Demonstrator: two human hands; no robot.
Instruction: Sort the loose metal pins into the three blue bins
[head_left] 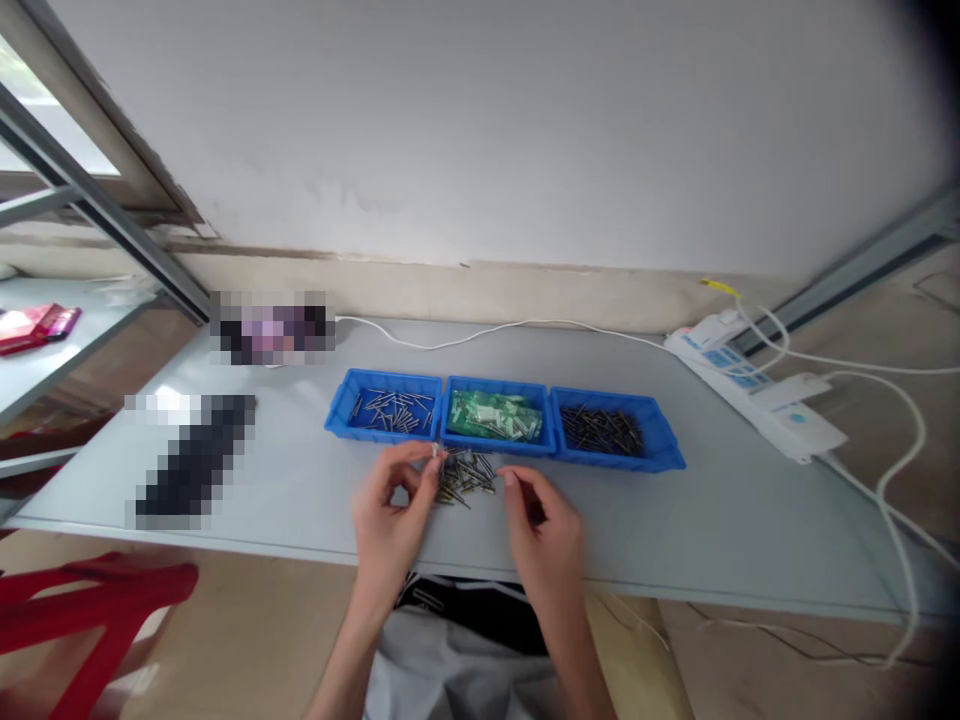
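A loose pile of thin metal pins [466,474], some brass-toned, lies on the table between my hands. At its left edge my left hand [394,500] has thumb and forefinger pinched together, with a tiny whitish piece at the tips, too small to name. On the other side my right hand [546,515] is closed in a pinch beside the pile; whatever its fingertips hold cannot be made out. Behind the pile stand a left blue tray [341,420] with silvery pins, a middle blue tray [499,384] with green and whitish pieces, and a right blue tray [664,440] with darker pins.
A white power strip [757,385] with plugs and cables lies along the table's right side. A thin white cable [480,335] runs along the back. Two blurred-out items, one dark [199,455], are at the left. A red stool [97,600] stands below the front edge.
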